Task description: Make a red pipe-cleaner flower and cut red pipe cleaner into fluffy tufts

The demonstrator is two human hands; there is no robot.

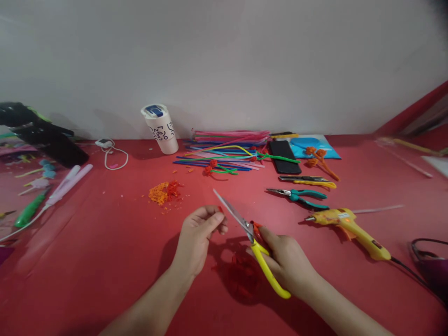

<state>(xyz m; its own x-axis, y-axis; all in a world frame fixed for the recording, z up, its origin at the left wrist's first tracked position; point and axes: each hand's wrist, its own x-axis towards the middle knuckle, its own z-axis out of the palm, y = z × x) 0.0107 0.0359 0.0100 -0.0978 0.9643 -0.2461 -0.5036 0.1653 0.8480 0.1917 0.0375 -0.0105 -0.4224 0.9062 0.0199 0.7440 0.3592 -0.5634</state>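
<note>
My left hand (201, 233) is closed in a pinch, with a small red piece (220, 209) showing at the fingertips. In my right hand (289, 261) is a pair of scissors (268, 270) with yellow handles; the blades point up and left, beside my left fingertips. Something red (257, 228) shows between my right fingers and the scissors' pivot. Below both hands lies a pile of red scraps (241, 275), partly in shadow. Ahead of my left hand is a small heap of orange bits (159, 193) next to red bits (173, 190).
Colored pipe cleaners (224, 149) lie along the wall beside a white tumbler (161, 128) and a phone (285, 157). To the right are a utility knife (308, 180), pliers (297, 196) and a corded yellow glue gun (350, 228). A pink hair straightener (70, 184) lies left.
</note>
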